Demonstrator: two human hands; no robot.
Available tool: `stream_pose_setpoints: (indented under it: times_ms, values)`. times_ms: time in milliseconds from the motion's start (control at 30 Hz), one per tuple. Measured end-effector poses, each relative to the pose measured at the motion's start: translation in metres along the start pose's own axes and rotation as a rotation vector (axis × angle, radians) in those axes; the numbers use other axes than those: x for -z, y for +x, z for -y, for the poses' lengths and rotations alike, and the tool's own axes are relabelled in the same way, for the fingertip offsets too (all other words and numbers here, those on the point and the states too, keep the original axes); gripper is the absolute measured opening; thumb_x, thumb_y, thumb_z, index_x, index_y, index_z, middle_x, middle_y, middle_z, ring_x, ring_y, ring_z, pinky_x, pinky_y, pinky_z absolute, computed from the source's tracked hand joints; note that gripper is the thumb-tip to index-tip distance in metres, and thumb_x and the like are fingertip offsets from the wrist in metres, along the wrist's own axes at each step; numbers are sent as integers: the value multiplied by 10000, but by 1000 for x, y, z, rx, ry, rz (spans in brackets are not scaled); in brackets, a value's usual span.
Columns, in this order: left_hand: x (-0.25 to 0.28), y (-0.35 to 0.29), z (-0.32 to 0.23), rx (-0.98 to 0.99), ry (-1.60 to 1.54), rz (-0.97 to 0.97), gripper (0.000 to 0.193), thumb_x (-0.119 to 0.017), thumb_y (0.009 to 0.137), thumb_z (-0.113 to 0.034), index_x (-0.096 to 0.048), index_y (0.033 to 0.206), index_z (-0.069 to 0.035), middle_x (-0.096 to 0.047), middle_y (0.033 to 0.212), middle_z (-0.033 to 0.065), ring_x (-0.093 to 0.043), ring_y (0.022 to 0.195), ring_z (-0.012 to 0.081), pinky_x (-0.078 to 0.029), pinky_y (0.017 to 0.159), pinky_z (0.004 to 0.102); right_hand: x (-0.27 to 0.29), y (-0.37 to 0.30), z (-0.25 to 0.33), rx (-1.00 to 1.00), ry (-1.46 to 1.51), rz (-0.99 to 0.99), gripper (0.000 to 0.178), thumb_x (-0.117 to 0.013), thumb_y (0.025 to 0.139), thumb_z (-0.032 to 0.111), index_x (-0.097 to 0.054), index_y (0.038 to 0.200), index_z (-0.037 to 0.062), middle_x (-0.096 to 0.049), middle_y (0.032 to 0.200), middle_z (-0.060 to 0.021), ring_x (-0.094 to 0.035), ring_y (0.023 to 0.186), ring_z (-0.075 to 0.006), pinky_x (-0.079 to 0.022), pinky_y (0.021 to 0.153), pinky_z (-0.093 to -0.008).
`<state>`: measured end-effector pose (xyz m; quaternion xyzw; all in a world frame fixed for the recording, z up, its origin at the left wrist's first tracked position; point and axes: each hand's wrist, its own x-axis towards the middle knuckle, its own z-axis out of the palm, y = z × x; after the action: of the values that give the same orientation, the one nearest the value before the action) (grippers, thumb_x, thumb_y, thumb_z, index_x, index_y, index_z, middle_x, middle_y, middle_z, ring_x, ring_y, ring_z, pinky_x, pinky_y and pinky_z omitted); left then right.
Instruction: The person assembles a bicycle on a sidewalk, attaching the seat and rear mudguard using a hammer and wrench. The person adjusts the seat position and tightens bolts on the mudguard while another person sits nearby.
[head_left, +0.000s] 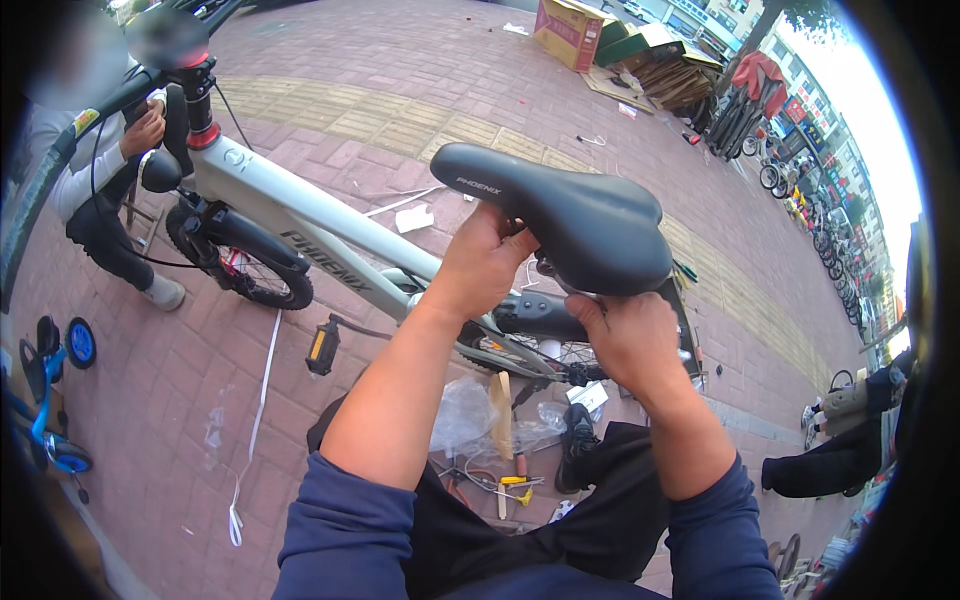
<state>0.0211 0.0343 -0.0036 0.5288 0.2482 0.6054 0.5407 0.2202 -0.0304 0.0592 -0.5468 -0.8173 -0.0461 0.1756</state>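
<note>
Saddle (pixel 575 225), one, black; we find it at the upper rear of the bicycle frame (pixel 320 230), above its rear end; its long axis slants, narrow nose toward the handlebar side, broad tail toward our right hand (pixel 635 340); our left hand (pixel 485 262) lies beneath the nose, our right at the tail's lower edge, so we count both as touching or just beside it, one near each end.

Left hand: curled up against the saddle's underside, thumb bent inward, gripping it from below; right hand: fingers folded, thumb raised under the rear rim; its fingertips are hidden, and we cannot tell what they hold.

Materials: saddle smooth, with a dull sheen, a rounded nose and a shallow dip at the tail; frame pale, tubular, glossy, with dark lettering; a black part (pixel 545 314), seemingly plastic, curved and bolted, below the saddle; pedal (pixel 321 347), black and blocky with an amber reflector.

On the brick pavement (pixel 170 430), rough and reddish: clear bag (pixel 463 415), crumpled; wooden strip (pixel 501 412), flat and pale; screwdriver (pixel 516 480), yellow-handled, between our feet; white strap (pixel 262 400), thin, toward the pavement's left side.
</note>
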Motion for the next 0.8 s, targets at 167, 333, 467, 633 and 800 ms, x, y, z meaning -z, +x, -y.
stream_pose_setpoints:
  times_ms: [167,333,467,633,800]
  values:
    - [-4,2,1,-20,-36,-8,469,-685,992,-160,-469,1375,5,-619,1223,78,-569,1157,184,-458,1022,336,-5,6,-2,-58,32,125,412,-662,941,394,-672,838,-4,-628,748,-231,-638,762,-439,-471,650,-486]
    - [-1,1,0,-33,33,-45,331,-628,995,-69,-515,1298,2,-650,1105,75,-613,993,162,-502,886,319,-13,6,-4,-84,399,69,327,-685,935,313,-681,884,-10,-622,750,-228,-619,759,-446,-463,650,-465]
    - [0,-3,1,17,87,-82,327,-640,990,-77,-518,1283,5,-660,1080,88,-624,964,173,-504,869,324,-51,-9,-3,-84,309,-54,271,-679,953,322,-736,1048,74,-711,871,-177,-670,842,-430,-517,716,-458]
    - [-7,-6,2,2,147,-110,321,-618,984,-41,-524,1285,21,-667,1137,101,-625,1046,187,-494,938,334,-130,-21,30,-302,811,-173,301,-521,1050,212,-592,843,6,-570,704,-128,-534,624,-217,-440,607,-396]
    - [-5,1,4,-61,179,-112,265,-609,976,-8,-568,1236,25,-671,1138,88,-632,1062,182,-491,951,320,-186,4,84,-174,1171,-589,475,-522,1055,376,-588,809,-26,-567,624,-144,-516,555,-248,-417,558,-389]
